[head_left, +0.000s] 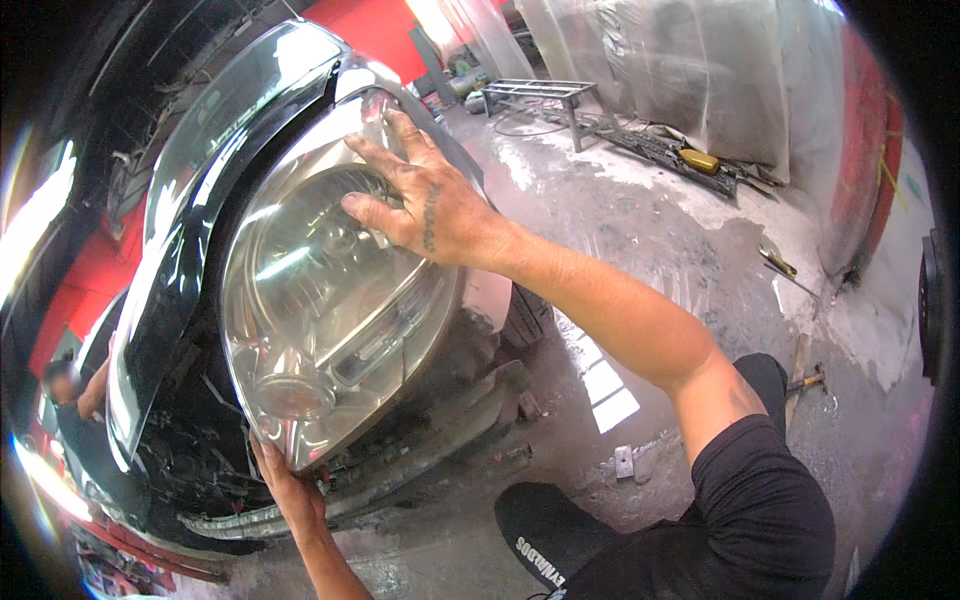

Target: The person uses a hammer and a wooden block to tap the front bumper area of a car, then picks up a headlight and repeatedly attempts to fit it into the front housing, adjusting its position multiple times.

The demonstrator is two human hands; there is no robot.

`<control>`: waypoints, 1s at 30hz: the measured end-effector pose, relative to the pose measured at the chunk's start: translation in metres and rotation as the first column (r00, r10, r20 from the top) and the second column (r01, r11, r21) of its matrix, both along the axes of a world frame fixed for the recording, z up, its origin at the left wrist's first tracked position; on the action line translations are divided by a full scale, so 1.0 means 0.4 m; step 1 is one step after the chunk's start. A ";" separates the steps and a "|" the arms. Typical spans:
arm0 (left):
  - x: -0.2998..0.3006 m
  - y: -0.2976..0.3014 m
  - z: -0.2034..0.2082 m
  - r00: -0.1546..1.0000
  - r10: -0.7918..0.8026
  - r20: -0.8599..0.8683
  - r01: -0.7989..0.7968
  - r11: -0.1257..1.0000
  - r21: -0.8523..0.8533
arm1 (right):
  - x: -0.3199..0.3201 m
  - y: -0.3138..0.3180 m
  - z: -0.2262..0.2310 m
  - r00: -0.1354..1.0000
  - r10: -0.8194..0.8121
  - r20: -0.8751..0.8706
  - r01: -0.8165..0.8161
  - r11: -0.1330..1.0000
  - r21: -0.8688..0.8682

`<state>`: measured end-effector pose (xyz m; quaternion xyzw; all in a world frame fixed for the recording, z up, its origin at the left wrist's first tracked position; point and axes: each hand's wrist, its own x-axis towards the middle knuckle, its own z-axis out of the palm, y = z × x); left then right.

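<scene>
A large, clear car headlight point(330, 270) with a hazy lens sits at the front corner of a dark car point(170, 230), whose hood is raised. My right hand point(425, 195) lies on the upper part of the lens with its fingers spread, the fingertips near the fender edge. At the lower pointed end of the headlight, my left hand point(285, 485) grips the edge, thumb and fingers around the corner. The back of the headlight is hidden, so I cannot tell how it sits in the body. Below it the car's front is bare, with a bumper bar point(430, 450) showing.
Another person point(85, 405) stands across the car at far left. On the wet grey floor are a small metal bracket point(624, 462), a hammer point(805, 383) and a yellow-handled tool point(778, 262). A metal stand point(540, 95) and dark car parts point(660, 150) lie by plastic sheeting point(690, 80).
</scene>
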<state>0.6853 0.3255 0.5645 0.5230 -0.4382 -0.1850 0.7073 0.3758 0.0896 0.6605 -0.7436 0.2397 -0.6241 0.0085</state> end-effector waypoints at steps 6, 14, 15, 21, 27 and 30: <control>0.022 -0.008 -0.006 1.000 -0.002 -0.024 0.003 0.999 0.054 | -0.002 -0.037 0.010 0.994 0.064 0.083 -0.068 0.997 0.041; 0.009 -0.004 0.011 0.998 0.066 0.025 -0.068 0.994 0.085 | -0.082 -0.165 0.158 0.979 0.006 -0.203 -0.028 0.994 -0.108; 0.014 -0.003 0.008 0.996 0.086 0.018 -0.087 0.992 0.095 | -0.080 -0.188 0.161 0.982 0.062 -0.179 -0.084 0.989 -0.119; 0.075 0.001 -0.004 0.999 0.017 -0.049 -0.009 0.985 0.170 | -0.059 -0.259 0.157 0.967 0.000 -0.254 -0.030 0.993 -0.115; 0.085 -0.007 -0.024 0.990 0.119 -0.073 -0.115 0.992 0.053 | -0.076 -0.246 0.174 0.964 -0.058 -0.261 0.019 0.989 -0.148; 0.061 -0.005 -0.019 0.975 0.186 -0.125 -0.180 0.982 0.060 | -0.080 -0.248 0.173 0.964 -0.060 -0.261 0.022 0.989 -0.146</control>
